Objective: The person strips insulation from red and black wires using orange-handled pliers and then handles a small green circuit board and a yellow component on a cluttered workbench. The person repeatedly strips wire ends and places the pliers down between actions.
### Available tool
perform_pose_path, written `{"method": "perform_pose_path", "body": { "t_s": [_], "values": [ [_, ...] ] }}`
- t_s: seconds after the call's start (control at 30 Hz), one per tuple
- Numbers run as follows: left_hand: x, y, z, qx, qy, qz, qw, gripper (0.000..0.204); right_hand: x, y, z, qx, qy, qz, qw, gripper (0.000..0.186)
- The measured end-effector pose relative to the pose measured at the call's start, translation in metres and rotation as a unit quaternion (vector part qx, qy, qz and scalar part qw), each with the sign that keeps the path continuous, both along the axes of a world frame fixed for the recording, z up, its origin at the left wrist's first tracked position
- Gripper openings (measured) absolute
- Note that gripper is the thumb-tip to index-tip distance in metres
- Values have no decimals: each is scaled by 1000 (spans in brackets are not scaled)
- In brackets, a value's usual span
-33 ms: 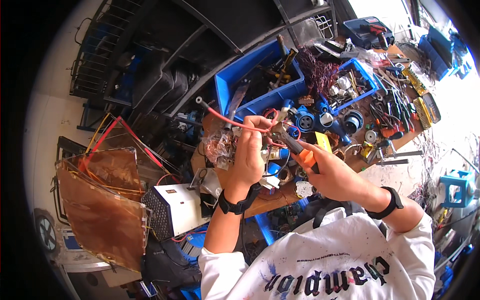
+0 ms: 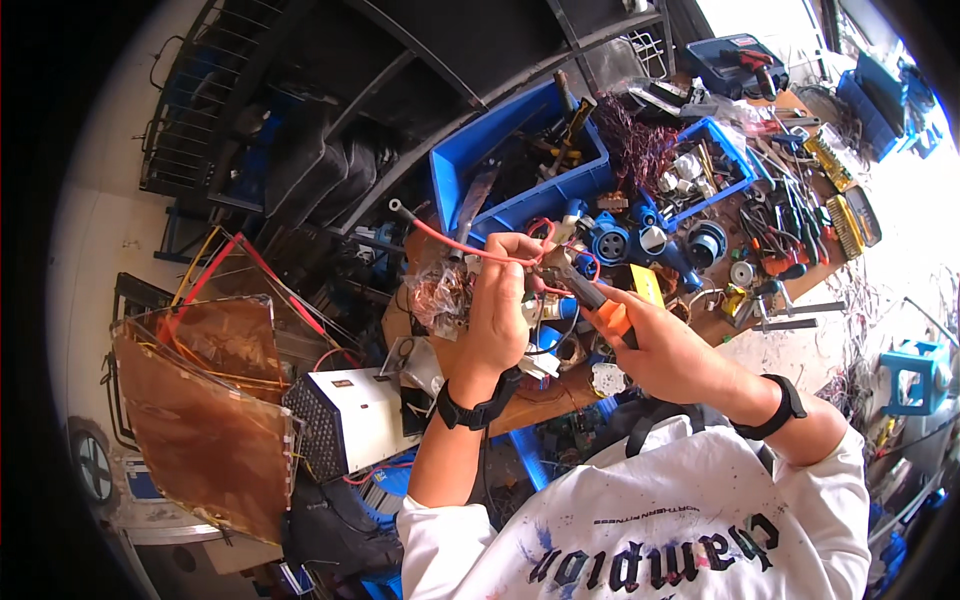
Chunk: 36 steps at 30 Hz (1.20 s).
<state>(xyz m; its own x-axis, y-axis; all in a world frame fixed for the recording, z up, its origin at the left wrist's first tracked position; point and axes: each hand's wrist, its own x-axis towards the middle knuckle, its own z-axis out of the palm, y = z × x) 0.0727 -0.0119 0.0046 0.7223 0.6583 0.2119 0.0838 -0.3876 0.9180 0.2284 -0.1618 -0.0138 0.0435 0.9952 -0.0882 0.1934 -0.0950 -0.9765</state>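
Observation:
A thick red cable (image 2: 440, 235) with a ring lug (image 2: 396, 205) on its free end loops above the bench. My left hand (image 2: 497, 310), with a dark band on the wrist, has its fingers closed on this cable near the loops. My right hand (image 2: 655, 350) grips pliers with orange-and-dark handles (image 2: 614, 315); their metal head reaches the cable loops beside my left fingertips. Exactly what sits in the jaws is too small to tell. Around the hands lie blue plugs and sockets (image 2: 608, 240), clear plastic bags (image 2: 430, 280) and a yellow piece (image 2: 645, 283).
Blue crates (image 2: 450, 175) of parts and a red wire bundle (image 2: 640, 140) stand at the back of the wooden bench (image 2: 525, 405). Hand tools (image 2: 790, 210) crowd the right. A white metal box (image 2: 345, 405) and brown panels (image 2: 205, 420) stand left, a blue stool (image 2: 910, 380) right.
The cable's lug end has dipped very slightly toward the lower left. Both hands are in nearly the same position.

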Motion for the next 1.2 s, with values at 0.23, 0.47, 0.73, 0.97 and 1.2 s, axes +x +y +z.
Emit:
{"method": "perform_pose_path", "body": {
  "t_s": [0.23,0.47,0.73,0.97,1.2],
  "values": [
    [-5,-3,7,20,16,-18,1000,21,-3,2,10,-19,-22,17,999,68],
    [-5,-3,10,24,-3,-34,999,21,-5,2,9,-8,-19,17,1000,68],
    [-3,-5,13,41,4,-44,998,20,-9,2,10,33,-57,-17,998,67],
    [-1,-5,9,66,-16,-45,997,19,-8,2,15,-9,-68,-23,997,72],
    [1,-2,8,106,0,-49,993,19,-10,3,11,50,-130,-47,989,65]
  ]
}}
